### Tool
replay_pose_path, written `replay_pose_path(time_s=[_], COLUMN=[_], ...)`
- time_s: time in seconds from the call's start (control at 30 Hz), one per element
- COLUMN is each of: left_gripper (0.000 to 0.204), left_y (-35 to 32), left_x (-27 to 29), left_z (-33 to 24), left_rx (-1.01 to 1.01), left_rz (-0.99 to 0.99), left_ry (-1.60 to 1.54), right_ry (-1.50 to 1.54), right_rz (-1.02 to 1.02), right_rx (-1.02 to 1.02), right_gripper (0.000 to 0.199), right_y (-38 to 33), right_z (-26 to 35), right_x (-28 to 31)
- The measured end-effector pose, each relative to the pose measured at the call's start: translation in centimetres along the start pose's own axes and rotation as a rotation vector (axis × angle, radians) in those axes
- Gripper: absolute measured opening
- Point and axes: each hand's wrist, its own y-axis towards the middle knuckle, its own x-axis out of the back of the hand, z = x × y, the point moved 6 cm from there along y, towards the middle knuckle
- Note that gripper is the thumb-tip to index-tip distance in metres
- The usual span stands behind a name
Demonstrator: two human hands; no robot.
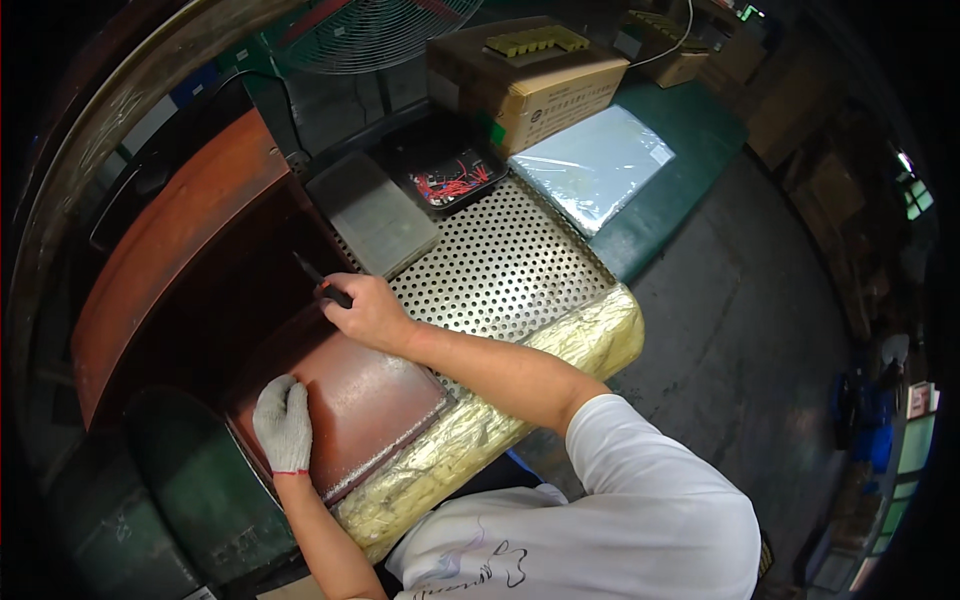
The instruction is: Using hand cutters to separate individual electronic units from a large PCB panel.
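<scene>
My right hand [368, 312], bare, is closed around a slim tool with a black handle and an orange band [340, 296]. Its thin dark tip points up and left, over the shadowed inside of a reddish-brown metal housing [180, 255]. Whether it is a screwdriver or another pointed tool, I cannot tell. A grey knit glove with a red cuff edge covers my left hand [283, 428]. It rests with fingers extended on the sloping red-brown front plate [365, 400] of the housing, holding nothing that shows.
Perforated metal sheet [490, 265] lies right of the housing, edged by a foil-like yellow pad [570, 345]. On it sits a grey lidded box [372, 212]. Behind are a black tray [415, 150] with red wires, a carton [560, 100], plastic-wrapped sheets [595, 165] and a fan [375, 35].
</scene>
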Motion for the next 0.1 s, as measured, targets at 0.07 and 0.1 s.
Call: replay_pose_path(time_s=[0.07, 0.1], left_gripper=[0.022, 0.022], left_y=[0.16, 0.23], left_x=[0.18, 0.28], left_z=[-0.7, -1.27], left_rx=[0.017, 0.03], left_rz=[0.022, 0.049], left_ry=[0.084, 0.164], right_ry=[-0.024, -0.036], right_rz=[0.017, 0.025], right_rx=[-0.023, -0.034], right_gripper=[0.025, 0.025], right_y=[0.14, 0.22], right_z=[-0.04, -0.04], right_x=[-0.06, -0.16])
